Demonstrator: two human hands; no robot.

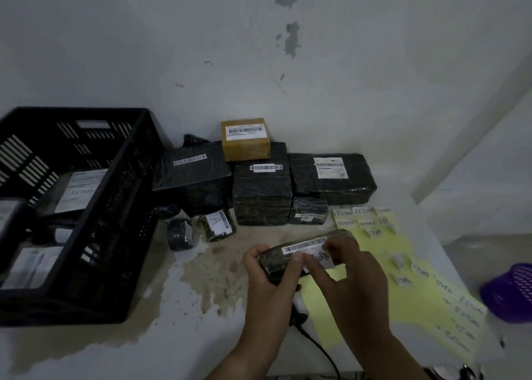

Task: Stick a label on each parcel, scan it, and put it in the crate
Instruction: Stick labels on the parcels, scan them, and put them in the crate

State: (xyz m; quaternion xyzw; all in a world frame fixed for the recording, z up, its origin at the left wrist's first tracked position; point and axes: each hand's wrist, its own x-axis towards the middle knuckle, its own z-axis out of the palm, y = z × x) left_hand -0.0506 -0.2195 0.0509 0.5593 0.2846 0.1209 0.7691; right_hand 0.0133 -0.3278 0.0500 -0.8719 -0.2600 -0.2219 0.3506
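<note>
Head: left hand (267,276) grips parcel (275,261); right hand (355,276) pinches label (321,259); scanner (299,317) mostly hidden.

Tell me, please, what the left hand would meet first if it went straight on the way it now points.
Past the dark flat wrapped parcel it grips, the left hand would probably meet the tall black wrapped box-shaped parcel by the wall; depth is unclear.

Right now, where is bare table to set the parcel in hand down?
Free: the stained tabletop between the crate and the left hand, running to the near edge. Crowded: the stacked parcels along the wall, the yellow label sheet beside the right hand, the scanner below the held parcel.
</note>
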